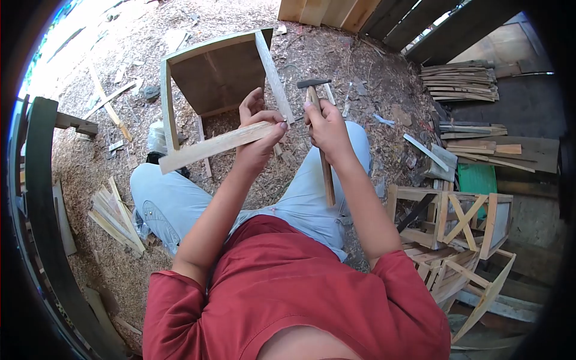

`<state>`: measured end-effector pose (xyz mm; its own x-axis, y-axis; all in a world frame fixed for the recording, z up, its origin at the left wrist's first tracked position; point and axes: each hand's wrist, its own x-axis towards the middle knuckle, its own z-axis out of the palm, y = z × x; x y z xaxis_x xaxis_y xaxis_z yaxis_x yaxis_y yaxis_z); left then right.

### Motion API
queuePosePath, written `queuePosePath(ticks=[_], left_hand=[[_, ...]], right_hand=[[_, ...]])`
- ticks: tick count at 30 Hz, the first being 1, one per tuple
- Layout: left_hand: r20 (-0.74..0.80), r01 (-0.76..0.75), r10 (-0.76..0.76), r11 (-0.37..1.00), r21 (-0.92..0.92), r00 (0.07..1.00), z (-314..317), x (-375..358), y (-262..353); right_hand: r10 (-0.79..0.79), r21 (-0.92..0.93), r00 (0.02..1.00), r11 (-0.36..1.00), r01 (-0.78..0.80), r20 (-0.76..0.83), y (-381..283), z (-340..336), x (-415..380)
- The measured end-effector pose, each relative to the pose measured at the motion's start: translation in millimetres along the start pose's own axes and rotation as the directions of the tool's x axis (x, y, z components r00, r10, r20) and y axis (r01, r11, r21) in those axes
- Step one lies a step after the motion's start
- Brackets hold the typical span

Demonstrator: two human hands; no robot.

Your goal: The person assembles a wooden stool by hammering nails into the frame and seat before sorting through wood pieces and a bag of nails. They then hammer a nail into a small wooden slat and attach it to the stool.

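Observation:
My left hand (pixel 258 133) is closed around the right end of a pale wooden slat (pixel 201 147). Its thumb rests near the slat's tip, while some other fingers are raised and bent. That slat lies across the near side of a wooden box frame (pixel 167 102), which has a dark brown panel (pixel 219 78) inside. The end of the slat meets the frame's right-hand upright near my thumb. In my right hand (pixel 329 131) is a hammer (pixel 314 83), gripped by its wooden handle just under the dark metal head. The handle's end hangs down over my right thigh.
Wood shavings and scraps cover the ground. Small wooden crates (pixel 468 219) stand at the right, below stacked thin slats (pixel 459 82). Loose strips (pixel 117 216) lie by my left knee. A dark wooden rail (pixel 45 180) runs along the left edge, and planks (pixel 327 11) lean at the top.

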<state>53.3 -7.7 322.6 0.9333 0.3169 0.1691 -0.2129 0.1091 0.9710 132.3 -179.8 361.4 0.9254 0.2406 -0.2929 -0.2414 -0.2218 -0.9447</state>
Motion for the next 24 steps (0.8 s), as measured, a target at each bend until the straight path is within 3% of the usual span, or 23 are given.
queuePosePath(ticks=[2,3,4,6,8,10,12,13,16,21,24], left_hand=[[-0.018,-0.035,0.035,0.999,-0.007,0.999,-7.2,-5.9,8.6],[-0.037,-0.123,0.123,0.992,0.013,0.992,-8.8,-11.2,10.9],[-0.043,-0.127,0.128,0.992,0.021,0.991,-11.8,-16.8,19.2],[0.052,0.081,-0.073,0.983,-0.165,0.996,-21.4,-28.2,36.3],[0.042,0.038,-0.032,0.990,-0.139,0.999,-27.8,-34.2,38.8],[0.059,-0.009,0.006,0.999,0.037,0.998,-30.1,-37.5,48.3],[0.038,-0.035,0.034,0.999,0.037,0.999,-31.0,-38.8,49.4],[0.012,-0.073,0.072,0.995,0.063,0.997,-31.0,-39.5,51.1],[-0.052,-0.127,0.132,0.988,0.092,0.990,-32.1,-42.0,57.1],[-0.055,-0.202,0.225,0.940,0.274,0.973,-39.0,-44.4,73.9],[-0.071,-0.189,0.219,0.937,0.294,0.973,-39.6,-46.2,82.8]], right_hand=[[-0.013,0.055,1.000,0.998,0.013,0.007,-8.1,-0.2,-7.0],[-0.018,0.059,1.000,0.998,0.017,0.016,-14.4,0.9,-13.1],[-0.088,0.057,0.996,0.995,0.087,0.010,-22.3,2.1,-21.7],[-0.155,0.058,0.988,0.986,0.153,0.016,-40.4,4.2,-39.9],[-0.160,0.059,0.980,0.986,0.154,0.114,-61.4,7.3,-57.5],[-0.154,0.087,0.974,0.986,0.141,0.168,-67.8,17.8,-67.7],[-0.265,0.044,0.921,0.964,0.264,0.286,-64.9,26.0,-69.9],[-0.244,-0.004,0.913,0.966,0.260,0.326,-63.9,28.0,-70.0],[-0.279,-0.057,0.902,0.948,0.315,0.330,-59.2,37.4,-70.3],[-0.242,-0.004,0.912,0.966,0.258,0.330,-61.4,46.4,-71.0],[-0.204,0.013,0.905,0.977,0.215,0.375,-62.3,48.1,-70.4]])
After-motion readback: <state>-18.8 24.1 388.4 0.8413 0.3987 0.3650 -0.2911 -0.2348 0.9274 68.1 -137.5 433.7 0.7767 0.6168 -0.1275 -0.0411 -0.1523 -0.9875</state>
